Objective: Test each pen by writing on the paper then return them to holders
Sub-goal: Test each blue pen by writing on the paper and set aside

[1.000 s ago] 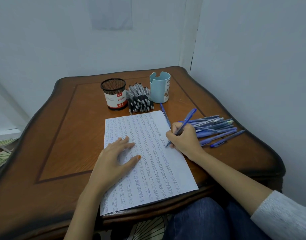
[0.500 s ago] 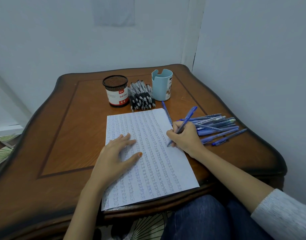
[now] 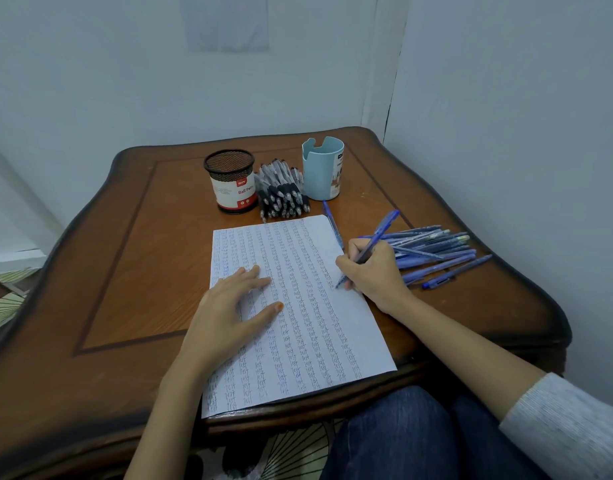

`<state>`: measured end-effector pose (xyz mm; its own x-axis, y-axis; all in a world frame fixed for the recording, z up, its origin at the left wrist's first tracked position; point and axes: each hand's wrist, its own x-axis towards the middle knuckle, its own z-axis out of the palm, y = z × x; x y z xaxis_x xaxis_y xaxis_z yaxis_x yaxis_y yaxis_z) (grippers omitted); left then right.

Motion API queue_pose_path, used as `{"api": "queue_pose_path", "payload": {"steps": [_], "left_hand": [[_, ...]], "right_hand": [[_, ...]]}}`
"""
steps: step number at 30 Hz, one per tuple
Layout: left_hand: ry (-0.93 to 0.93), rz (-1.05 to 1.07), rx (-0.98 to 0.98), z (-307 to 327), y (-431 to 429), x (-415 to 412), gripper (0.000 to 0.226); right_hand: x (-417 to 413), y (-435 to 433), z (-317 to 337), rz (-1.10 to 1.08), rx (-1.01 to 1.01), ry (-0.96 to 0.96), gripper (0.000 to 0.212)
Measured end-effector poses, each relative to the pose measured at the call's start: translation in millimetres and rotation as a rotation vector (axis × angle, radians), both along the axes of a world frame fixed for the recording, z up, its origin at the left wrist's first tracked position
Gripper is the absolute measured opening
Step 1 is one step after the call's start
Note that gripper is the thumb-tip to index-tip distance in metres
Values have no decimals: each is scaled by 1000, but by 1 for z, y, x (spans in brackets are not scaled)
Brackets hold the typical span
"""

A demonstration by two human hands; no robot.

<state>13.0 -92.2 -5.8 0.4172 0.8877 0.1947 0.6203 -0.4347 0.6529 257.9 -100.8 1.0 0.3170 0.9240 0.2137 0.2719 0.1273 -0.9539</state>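
Note:
A white paper (image 3: 308, 306) covered in rows of pen marks lies on the wooden table (image 3: 125, 271). My left hand (image 3: 228, 306) rests flat on its left half, fingers spread. My right hand (image 3: 370, 271) grips a blue pen (image 3: 381, 233) with its tip on the paper's right edge. Several blue pens (image 3: 440, 254) lie in a pile just right of that hand, and one blue pen (image 3: 332, 221) lies along the paper's top right edge. A black mesh holder (image 3: 233, 181) and a light blue holder (image 3: 323, 169) stand at the back, with several black pens (image 3: 282, 195) lying between them.
White walls close in behind and to the right of the table. The table's front edge sits over my lap in blue jeans (image 3: 419, 434). A patterned floor (image 3: 3, 299) shows at the far left.
The view has shifted slightly. My right hand with the blue pen has stayed at the paper's right edge, writing. My left hand has kept its place on the paper.

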Motion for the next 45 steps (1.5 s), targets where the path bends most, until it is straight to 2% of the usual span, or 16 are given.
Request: {"api": "queue_pose_path", "payload": {"steps": [8, 24, 26, 30, 32, 38, 42, 45], "left_hand": [[9, -1, 4, 1, 0, 1, 54], [-9, -7, 2, -2, 2, 0, 53], [-3, -2, 1, -3, 2, -1, 51], [-7, 1, 1, -3, 3, -1, 50], [-8, 1, 4, -3, 3, -1, 49], [-8, -2, -2, -3, 3, -2, 50], [-2, 0, -4, -2, 2, -2, 49], [-1, 1, -7, -1, 1, -1, 49]], "right_hand": [[0, 0, 1, 40, -20, -17, 34], [-1, 0, -2, 13, 6, -30, 42], [0, 1, 0, 10, -21, 28, 41], [3, -1, 10, 59, -99, 320, 37], [4, -4, 15, 70, -126, 351, 30], [4, -12, 18, 95, -112, 236, 36], [7, -17, 22, 69, -106, 115, 22], [11, -19, 24, 68, -119, 16, 22]]}}
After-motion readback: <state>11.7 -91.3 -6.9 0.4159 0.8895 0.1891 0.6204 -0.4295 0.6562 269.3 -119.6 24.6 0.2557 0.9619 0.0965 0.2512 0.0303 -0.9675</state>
